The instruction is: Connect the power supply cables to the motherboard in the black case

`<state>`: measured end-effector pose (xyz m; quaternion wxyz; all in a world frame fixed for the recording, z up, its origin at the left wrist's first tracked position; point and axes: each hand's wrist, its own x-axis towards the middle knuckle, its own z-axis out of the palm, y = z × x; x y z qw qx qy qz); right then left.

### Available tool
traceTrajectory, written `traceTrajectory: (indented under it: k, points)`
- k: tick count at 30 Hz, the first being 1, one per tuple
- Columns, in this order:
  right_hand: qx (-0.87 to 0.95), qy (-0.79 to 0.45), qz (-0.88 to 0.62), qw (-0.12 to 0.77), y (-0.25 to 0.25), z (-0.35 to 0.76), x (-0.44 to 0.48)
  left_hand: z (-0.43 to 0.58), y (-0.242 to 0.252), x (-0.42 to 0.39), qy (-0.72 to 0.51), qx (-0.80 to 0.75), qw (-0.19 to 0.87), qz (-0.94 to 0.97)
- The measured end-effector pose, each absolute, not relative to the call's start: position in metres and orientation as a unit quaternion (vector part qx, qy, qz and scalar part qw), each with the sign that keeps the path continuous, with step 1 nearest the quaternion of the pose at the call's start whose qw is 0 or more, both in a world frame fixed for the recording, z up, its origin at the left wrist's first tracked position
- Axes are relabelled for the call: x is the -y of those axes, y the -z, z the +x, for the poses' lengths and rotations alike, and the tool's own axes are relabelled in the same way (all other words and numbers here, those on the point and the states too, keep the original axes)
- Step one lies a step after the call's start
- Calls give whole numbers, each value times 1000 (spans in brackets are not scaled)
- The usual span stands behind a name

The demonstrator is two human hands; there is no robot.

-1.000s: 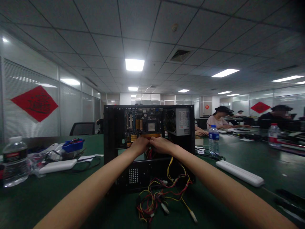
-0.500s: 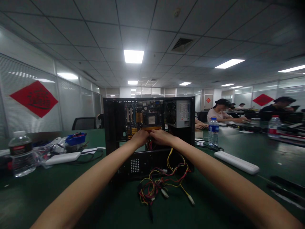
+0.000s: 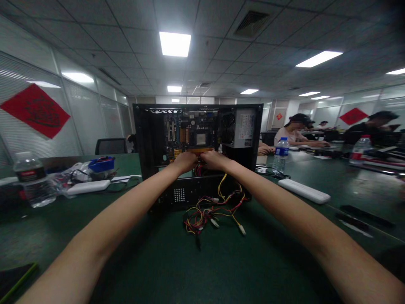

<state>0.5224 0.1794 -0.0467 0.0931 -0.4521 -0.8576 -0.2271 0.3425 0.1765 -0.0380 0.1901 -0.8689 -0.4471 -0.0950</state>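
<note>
An open black computer case point(image 3: 202, 191) stands before me, its motherboard point(image 3: 185, 126) facing me. Both arms reach into it. My left hand point(image 3: 185, 162) is closed at the lower edge of the board, beside the yellow-orange slots point(image 3: 199, 150). Close by on its right, my right hand point(image 3: 215, 161) is closed too, fingertips bent down at the same edge. A bundle of red and dark wires point(image 3: 198, 170) hangs just below and between the hands. What the fingers grip is hidden. The power supply point(image 3: 245, 128) sits at the upper right inside the case.
Loose power leads with white connectors point(image 3: 215, 222) spill onto the green table point(image 3: 221, 270). White power strips point(image 3: 303, 191) lie on both sides. Bottles point(image 3: 281, 154) stand right and left, near a blue tray point(image 3: 101, 164). Co-workers point(image 3: 292, 133) sit at the right.
The view has tilted downward, so the case and table appear higher. Both hands remain at the board's lower edge with little visible shift.
</note>
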Motion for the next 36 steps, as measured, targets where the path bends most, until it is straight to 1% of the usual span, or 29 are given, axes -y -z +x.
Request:
traceTrajectory:
  k: [8, 18, 25, 36]
  points:
    - [851, 222, -466, 92, 44, 519, -176, 344, 37, -179, 88, 443, 221, -864]
    - [840, 179, -494, 135, 50, 530, -175, 344, 36, -173, 91, 451, 229, -858]
    - [832, 149, -508, 167, 54, 540, -176, 345, 37, -174, 92, 461, 200, -860]
    - [821, 147, -524, 170, 54, 539, -175, 343, 42, -178, 111, 476, 156, -858]
